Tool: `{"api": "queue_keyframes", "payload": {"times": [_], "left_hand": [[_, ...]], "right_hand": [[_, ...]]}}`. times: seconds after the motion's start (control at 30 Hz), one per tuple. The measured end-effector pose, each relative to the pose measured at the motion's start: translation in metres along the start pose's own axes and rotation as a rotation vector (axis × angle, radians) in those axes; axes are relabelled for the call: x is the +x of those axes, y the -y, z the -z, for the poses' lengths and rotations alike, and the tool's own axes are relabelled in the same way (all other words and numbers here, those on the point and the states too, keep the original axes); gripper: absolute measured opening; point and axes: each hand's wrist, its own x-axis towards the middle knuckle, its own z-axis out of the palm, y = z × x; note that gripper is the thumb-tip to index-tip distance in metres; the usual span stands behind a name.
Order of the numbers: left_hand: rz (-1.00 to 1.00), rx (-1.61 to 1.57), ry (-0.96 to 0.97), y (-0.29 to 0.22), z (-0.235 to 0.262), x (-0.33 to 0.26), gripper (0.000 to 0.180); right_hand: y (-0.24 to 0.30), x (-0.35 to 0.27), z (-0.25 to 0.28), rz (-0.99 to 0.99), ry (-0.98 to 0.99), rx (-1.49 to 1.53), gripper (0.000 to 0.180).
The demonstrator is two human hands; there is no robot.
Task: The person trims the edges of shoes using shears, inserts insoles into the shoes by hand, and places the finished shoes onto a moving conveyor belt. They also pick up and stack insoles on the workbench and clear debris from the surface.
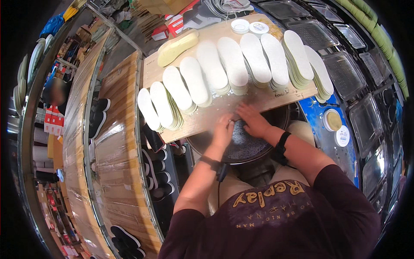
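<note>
My left hand (223,130) is at the near edge of the wooden board (207,122), fingers curled together; whatever they may hold does not show. Close beside it, my right hand (255,122) reaches over the same edge, fingers stretched and thumb apart, fingertips slightly blurred. Below both hands lies a round dark basin (235,156) with a wet-looking grey inside. In a curved row across the board stand several stacks of white insoles (233,60), layered with pale green edges. Behind them rests a pale yellow foot-shaped piece (177,47).
Two small round white containers or lids (239,26) sit at the board's back. On a blue surface at right are an open tub (333,120) and its white lid (342,136). Metal trays (365,118) line the right; shelves with dark shoes (158,178) stand left.
</note>
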Motion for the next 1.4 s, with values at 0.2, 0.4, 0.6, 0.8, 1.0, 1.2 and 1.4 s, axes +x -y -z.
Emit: {"api": "queue_keyframes", "payload": {"times": [0.2,0.4,0.6,0.8,1.0,1.2,1.4], "left_hand": [[-0.085,0.142,-0.227,-0.020,-0.001,0.019,0.035],[-0.246,0.190,0.035,-0.022,-0.014,-0.001,0.027],[0.023,0.011,0.142,-0.061,-0.009,-0.080,0.014],[-0.116,0.546,0.198,-0.037,-0.022,-0.126,0.027],[-0.022,0.675,0.131,-0.030,-0.036,-0.126,0.033],[-0.110,0.675,0.149,-0.038,-0.039,-0.128,0.034],[-0.017,0.709,0.202,-0.023,-0.041,-0.131,0.039]], "right_hand": [[0.017,-0.010,0.023,-0.102,-0.054,0.280,0.031],[0.017,-0.053,0.065,-0.195,-0.094,0.212,0.021],[-0.002,-0.164,0.167,-0.569,-0.285,0.025,0.013],[-0.059,-0.376,0.230,-1.027,0.058,-0.407,0.019],[-0.008,-0.474,0.256,-1.550,0.464,-0.502,0.023],[0.024,-0.513,0.234,-1.702,0.232,-0.519,0.037],[0.024,-0.525,0.236,-1.733,0.260,-0.514,0.036]]}}
